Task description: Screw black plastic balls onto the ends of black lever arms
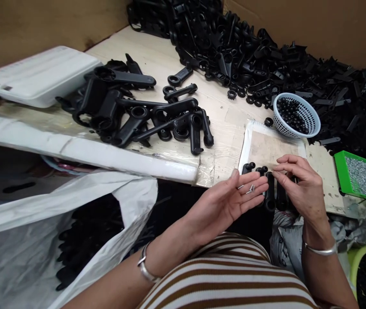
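Palm up, my left hand (226, 206) is stretched out flat in front of my body. A few small silvery screws (250, 189) lie loose across its fingers. My right hand (302, 184) is just to the right, thumb and forefinger brought together in a pinch; whatever is between the tips is too small to make out. Black plastic arm-shaped parts (269, 193) stand in a row at the table edge, partly hidden behind both hands. Beside them lies a white-edged board (273, 143).
A pale blue basket (313, 124) holds small black pieces. Screws fill a green tray (342, 171) at the right. Black parts (176, 120) lie loose at the left, near a white box (47, 77); a large heap (234, 56) covers the back. Below hangs a white sack (138, 193).
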The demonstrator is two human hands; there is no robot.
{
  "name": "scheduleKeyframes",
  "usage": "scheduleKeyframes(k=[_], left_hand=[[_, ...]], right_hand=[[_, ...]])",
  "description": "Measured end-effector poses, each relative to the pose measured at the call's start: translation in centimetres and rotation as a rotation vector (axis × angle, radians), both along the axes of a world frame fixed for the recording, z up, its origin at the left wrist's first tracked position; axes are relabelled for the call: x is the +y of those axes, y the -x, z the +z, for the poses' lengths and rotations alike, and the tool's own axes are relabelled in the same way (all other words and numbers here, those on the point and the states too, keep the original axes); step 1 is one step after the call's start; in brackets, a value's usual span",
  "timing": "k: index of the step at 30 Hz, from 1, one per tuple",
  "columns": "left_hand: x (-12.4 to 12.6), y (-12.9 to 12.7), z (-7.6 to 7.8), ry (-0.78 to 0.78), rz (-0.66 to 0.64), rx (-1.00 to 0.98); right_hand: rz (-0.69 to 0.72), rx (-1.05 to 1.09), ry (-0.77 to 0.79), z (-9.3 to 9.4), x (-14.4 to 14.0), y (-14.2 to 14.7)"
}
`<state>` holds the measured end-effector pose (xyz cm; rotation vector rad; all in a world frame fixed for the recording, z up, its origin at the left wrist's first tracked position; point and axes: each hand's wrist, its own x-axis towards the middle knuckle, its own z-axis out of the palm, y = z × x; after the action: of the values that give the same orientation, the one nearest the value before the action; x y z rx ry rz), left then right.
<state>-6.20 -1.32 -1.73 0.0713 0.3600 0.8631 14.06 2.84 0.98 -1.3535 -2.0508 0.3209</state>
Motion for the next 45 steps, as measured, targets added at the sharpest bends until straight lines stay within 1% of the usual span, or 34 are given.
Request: scheduleKeyframes(k=[3, 6, 14, 20, 24, 28, 30, 33, 35, 38, 41, 45], left_hand=[[0.0, 1.2, 0.3, 0.022, 0.062, 0.025], [0.1, 1.4, 0.3, 0.038, 0.1, 0.031], [0.4, 0.9, 0.0, 0.045, 0.072, 0.018], [0.4, 0.6, -0.2, 0.027, 0.065, 0.009], [0.4, 0.5, -0.3, 0.006, 0.068, -0.007], [0.4, 0.2, -0.5, 0.0, 0.086, -0.034], [0.3, 0.1, -0.5, 0.002, 0.097, -0.033], [0.2, 0.0, -0.6, -0.009, 0.106, -0.024], [0.2, 0.0, -0.7, -0.01, 0.107, -0.026], [0.1, 0.3, -0.9, 0.002, 0.101, -0.031], [0.0, 0.6, -1.1, 0.024, 0.098, -0.044], [0.1, 1.0, -0.8, 0.043, 0.103, -0.056]], right_hand=[[0.014, 0.003, 0.034, -0.4, 1.0, 0.1], [0.045, -0.019, 0.054, -0.5, 1.5, 0.1], [0.071, -0.097, 0.068, -0.5, 1.6, 0.1], [0.062, -0.127, 0.053, -0.6, 1.7, -0.1], [0.066, -0.14, 0.02, 0.2, 1.0, 0.1], [0.161, -0.084, 0.067, 1.2, -0.9, 1.4], [0.176, -0.101, 0.042, 1.1, -1.8, 2.5], [0.147, -0.162, -0.04, 0.3, -2.6, 3.8], [0.154, -0.174, -0.071, -0.3, -2.7, 4.3], [0.193, -0.127, -0.065, -0.5, -2.7, 4.3], [0.192, -0.053, 0.0, 0.0, -2.4, 3.9], [0.112, -0.034, 0.019, 0.8, -1.3, 3.0]])
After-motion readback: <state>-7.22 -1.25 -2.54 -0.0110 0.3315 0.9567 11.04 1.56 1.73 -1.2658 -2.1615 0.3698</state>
